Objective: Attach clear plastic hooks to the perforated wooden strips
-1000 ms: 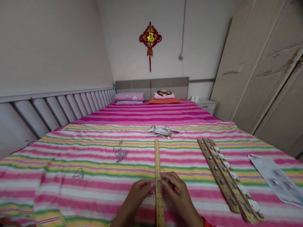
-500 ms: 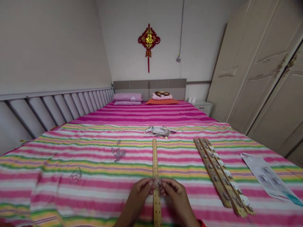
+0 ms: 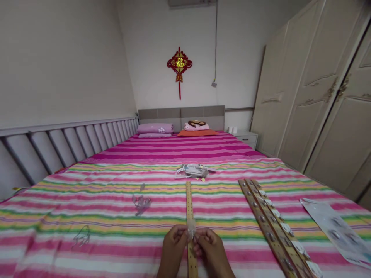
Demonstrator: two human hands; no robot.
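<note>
My left hand [image 3: 174, 244] and my right hand [image 3: 211, 247] meet over a narrow wooden strip [image 3: 189, 202] with rows of small holes, lying lengthwise on the bed. Between my fingertips is a small translucent piece with a shiny metal part [image 3: 191, 227]; its exact kind is too small to make out. Both hands are closed in a pinch on it, the left at its left side and the right near the metal part. My fingers hide part of the strip beneath.
At right lie several wooden strips [image 3: 262, 219] bearing shiny metal pieces and white discs, beside a clear packet [image 3: 327, 220]. Clear plastic scraps [image 3: 142, 204] and a thin transparent scrap [image 3: 82, 236] lie left. A plastic bag [image 3: 193, 170] sits beyond the strip on the striped sheet [image 3: 116, 220].
The view has tilted upward, so the bed sits lower in it. The translucent piece now shows more upright between my fingertips, and both hands still pinch it.
</note>
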